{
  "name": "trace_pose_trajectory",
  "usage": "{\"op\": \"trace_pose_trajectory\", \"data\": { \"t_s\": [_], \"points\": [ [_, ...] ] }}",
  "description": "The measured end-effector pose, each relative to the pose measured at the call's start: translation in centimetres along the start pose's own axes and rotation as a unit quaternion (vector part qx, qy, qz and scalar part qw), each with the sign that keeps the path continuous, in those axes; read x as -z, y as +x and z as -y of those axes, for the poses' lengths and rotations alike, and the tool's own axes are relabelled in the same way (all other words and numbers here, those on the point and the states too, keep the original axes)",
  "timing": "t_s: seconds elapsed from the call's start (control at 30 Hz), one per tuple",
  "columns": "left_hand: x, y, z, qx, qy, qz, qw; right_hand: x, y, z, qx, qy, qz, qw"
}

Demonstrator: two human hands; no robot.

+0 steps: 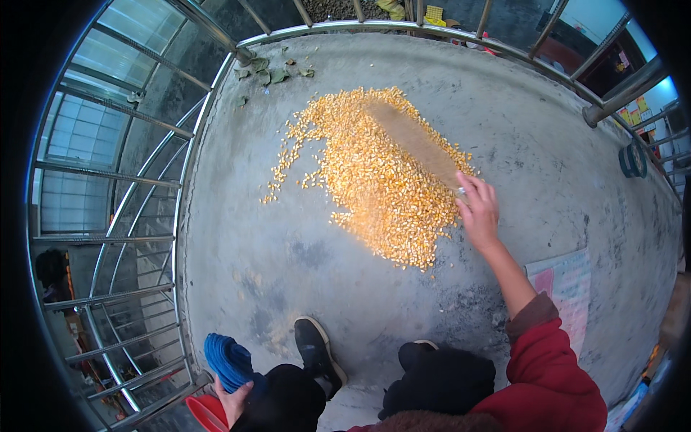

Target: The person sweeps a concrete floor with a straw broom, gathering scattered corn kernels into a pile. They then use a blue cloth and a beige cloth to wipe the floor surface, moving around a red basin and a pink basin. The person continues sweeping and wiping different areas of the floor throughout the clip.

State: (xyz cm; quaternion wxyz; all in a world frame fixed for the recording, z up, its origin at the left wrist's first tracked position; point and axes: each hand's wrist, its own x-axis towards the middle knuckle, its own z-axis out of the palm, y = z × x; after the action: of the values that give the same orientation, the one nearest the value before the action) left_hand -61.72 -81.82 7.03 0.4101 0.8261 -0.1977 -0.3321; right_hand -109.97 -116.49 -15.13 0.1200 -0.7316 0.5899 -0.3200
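Yellow corn kernels (372, 162) lie heaped on the grey concrete floor (259, 232), with a thin trail of them off to the left. My right hand (479, 209) grips the near end of a long, flat brown board or strip (413, 140), which is blurred and lies over the heap's right side. At the lower left, my left hand (235, 402) holds a folded blue knitted cloth or garment (229, 359) near my knee. A red plastic object, perhaps a scoop or bowl (208, 413), is beside that hand; whether the hand also holds it, I cannot tell.
Metal railings (183, 135) border the floor at the left and far sides. Dry leaves (278, 74) lie near the far left corner post. A printed sheet (564, 294) lies at the right, and a dark green round object (632, 160) is by the right railing. My shoes (318, 351) are nearest me.
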Motion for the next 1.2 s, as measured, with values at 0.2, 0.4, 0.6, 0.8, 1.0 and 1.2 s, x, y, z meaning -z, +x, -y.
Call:
{"op": "trace_pose_trajectory", "data": {
  "t_s": [0.2, 0.4, 0.6, 0.8, 1.0, 1.2],
  "points": [
    [-3.2, 4.0, -7.9, -0.011, 0.03, 0.062, 0.998, 3.1, -4.7, -6.5, -0.181, -0.085, -0.072, 0.977],
    [-8.5, 6.7, -11.9, 0.024, -0.098, 0.09, 0.991, 2.1, -8.4, -8.7, -0.267, -0.169, -0.046, 0.948],
    [-14.1, 8.0, -10.1, 0.176, -0.113, 0.165, 0.964, -3.2, -7.6, -1.1, -0.246, -0.082, -0.026, 0.966],
    [-17.1, 7.7, -8.8, 0.194, -0.109, 0.214, 0.951, -6.4, -5.5, 3.7, -0.245, 0.003, -0.026, 0.969],
    [-19.4, 8.8, -9.3, 0.191, -0.104, 0.244, 0.945, -6.7, -4.5, 5.5, -0.178, 0.056, -0.012, 0.982],
    [-22.4, 10.4, -10.4, 0.192, -0.114, 0.272, 0.936, -4.4, -4.2, 5.5, -0.024, 0.07, 0.008, 0.997]
  ]
}}
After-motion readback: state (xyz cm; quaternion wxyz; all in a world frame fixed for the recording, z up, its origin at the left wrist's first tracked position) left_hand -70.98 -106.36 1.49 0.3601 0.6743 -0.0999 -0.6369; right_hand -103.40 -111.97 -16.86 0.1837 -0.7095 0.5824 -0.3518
